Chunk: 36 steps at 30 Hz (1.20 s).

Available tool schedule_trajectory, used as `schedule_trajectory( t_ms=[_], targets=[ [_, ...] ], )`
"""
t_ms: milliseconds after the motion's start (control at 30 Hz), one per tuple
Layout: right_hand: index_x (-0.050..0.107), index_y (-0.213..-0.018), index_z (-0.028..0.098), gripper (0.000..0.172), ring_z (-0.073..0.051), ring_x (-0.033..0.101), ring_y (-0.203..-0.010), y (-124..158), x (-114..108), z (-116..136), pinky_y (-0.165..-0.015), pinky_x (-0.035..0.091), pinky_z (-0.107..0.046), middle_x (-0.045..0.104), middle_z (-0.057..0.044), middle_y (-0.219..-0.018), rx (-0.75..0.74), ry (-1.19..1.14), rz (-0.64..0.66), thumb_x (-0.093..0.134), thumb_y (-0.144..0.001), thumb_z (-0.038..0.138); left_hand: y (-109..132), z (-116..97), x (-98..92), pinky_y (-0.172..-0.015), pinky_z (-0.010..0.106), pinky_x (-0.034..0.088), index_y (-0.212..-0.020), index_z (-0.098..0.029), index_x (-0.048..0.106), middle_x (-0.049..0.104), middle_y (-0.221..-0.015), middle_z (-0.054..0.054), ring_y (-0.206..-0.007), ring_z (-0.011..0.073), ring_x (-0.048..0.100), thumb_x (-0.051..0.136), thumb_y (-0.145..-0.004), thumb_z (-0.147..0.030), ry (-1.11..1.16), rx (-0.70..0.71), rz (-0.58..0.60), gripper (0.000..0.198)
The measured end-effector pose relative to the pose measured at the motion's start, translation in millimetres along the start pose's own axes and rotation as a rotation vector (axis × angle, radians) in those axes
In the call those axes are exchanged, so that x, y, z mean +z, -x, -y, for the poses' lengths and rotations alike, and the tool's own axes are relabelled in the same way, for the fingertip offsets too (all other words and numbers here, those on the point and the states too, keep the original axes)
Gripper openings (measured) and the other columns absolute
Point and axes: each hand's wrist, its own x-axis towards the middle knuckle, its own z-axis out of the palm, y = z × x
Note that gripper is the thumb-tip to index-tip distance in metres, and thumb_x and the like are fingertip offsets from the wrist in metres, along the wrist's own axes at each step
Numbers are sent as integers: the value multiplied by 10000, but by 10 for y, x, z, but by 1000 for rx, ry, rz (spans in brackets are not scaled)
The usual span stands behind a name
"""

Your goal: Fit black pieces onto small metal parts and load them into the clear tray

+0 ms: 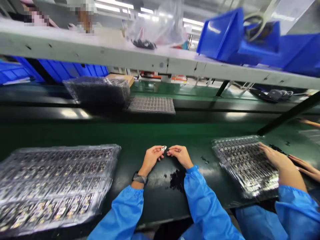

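Note:
My left hand (pixel 152 157), with a dark watch on its wrist, pinches a small silvery part (pixel 163 148) between thumb and fingertips. Close beside it, my right hand (pixel 180 154) has thumb and fingers pinched together; whatever is between them is too small to make out. Both hands are over the dark green work surface (pixel 155 196). A loose pile of small black pieces (pixel 178 180) lies just below my right hand, by the blue sleeve. Left of my hands rests a clear plastic tray (pixel 113 166) filled with rows of small electronic-looking parts.
A second filled tray (pixel 217 146) lies to the right, with a co-worker's hand (pixel 277 160) on it. Stacked clear trays (pixel 97 90) and a flat grid tray (pixel 151 104) are farther back. Overhead runs a white shelf (pixel 120 55) bearing blue bins (pixel 222 35).

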Motion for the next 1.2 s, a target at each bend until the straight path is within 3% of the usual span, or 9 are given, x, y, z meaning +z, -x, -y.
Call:
schedule_trajectory(
  t_ms=[233,700,1200],
  targets=[
    [762,-887,159,313,-233,785,-756,16,-21,35,-700,571,-320,823,-90,-839,25,0,1,869,-708,391,39,-39,31,-507,230,438,-1034,-111,731,727,-774,59,-617,148,651,831,-698,-417,10,-8,19,465],
    [772,-877,175,333,-269,792,-807,31,-22,34,-746,603,-367,825,-103,-847,6,33,-20,894,-701,430,83,-54,70,-498,221,443,-1020,-110,733,716,-754,52,-597,137,646,850,-719,-385,24,18,62,424],
    [715,-824,187,348,-231,766,-723,40,-7,55,-684,581,-330,802,-71,-761,4,29,-14,918,-684,432,114,-103,75,-508,224,458,-1014,-115,747,730,-771,70,-591,134,638,857,-736,-382,4,21,103,402]
  ],
)
